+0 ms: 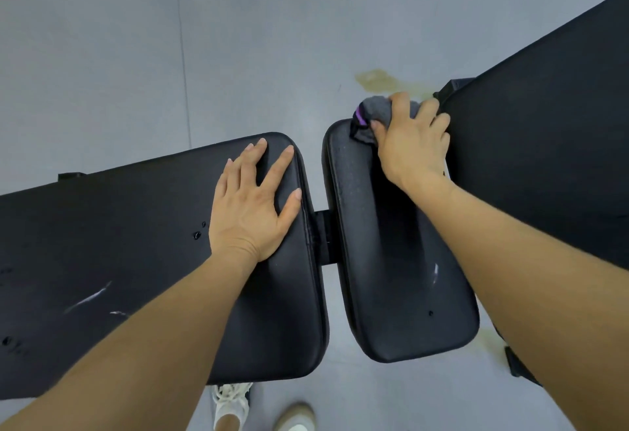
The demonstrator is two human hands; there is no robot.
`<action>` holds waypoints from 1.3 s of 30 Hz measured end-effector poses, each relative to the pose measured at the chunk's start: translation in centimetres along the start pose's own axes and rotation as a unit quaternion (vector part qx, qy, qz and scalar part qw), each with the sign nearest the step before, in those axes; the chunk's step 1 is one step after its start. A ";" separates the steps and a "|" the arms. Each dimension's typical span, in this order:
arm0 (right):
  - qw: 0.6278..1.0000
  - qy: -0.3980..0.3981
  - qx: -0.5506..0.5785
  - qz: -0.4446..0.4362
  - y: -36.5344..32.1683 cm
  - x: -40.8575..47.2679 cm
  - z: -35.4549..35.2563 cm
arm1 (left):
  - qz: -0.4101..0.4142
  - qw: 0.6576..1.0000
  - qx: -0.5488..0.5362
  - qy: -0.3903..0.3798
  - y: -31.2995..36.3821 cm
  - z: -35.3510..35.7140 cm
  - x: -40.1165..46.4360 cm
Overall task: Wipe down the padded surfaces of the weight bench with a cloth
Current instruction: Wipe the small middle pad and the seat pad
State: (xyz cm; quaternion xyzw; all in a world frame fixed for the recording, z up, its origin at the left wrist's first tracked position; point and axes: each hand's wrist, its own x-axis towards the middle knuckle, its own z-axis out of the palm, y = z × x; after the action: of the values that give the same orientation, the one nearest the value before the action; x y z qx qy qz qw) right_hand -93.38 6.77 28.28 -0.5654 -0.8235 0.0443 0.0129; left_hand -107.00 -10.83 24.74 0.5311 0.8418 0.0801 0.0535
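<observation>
Left hand (253, 199) flat, fingers spread on long pad (136, 243); right hand (413, 144) grips cloth (372, 114) at seat pad's (401, 277) far edge.

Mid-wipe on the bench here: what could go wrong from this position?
1. The cloth sits bunched at the far edge of the small pad under the right hand; one more push may slide it off onto the floor.
2. Droplets and white streaks on the long pad lie beside and behind the left hand, so they may get missed.
3. The bunched cloth may smear rather than wipe.
</observation>
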 end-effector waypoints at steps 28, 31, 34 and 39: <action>0.999 -0.001 0.000 -0.032 -0.4 -6.8 -0.3 | 0.000 1.000 0.001 -0.008 0.1 0.0 0.0; 0.999 -0.030 0.010 -0.031 -2.9 -2.0 -0.3 | 0.000 1.000 0.001 -0.012 0.2 -0.1 0.0; 0.999 -0.029 0.025 -0.037 -3.7 -1.6 -0.2 | 0.002 1.000 0.002 -0.010 0.1 -0.1 -0.1; 0.991 0.008 0.009 -0.130 -1.0 -10.8 0.0 | 0.002 1.000 -0.004 -0.008 0.0 -0.1 0.0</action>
State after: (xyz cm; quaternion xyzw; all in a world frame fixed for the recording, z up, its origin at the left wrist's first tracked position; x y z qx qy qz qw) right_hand -90.38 -3.65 28.67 -0.4538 -0.8894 0.0454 0.0307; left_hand -106.98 -10.81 24.82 0.5334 0.8399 0.0791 0.0619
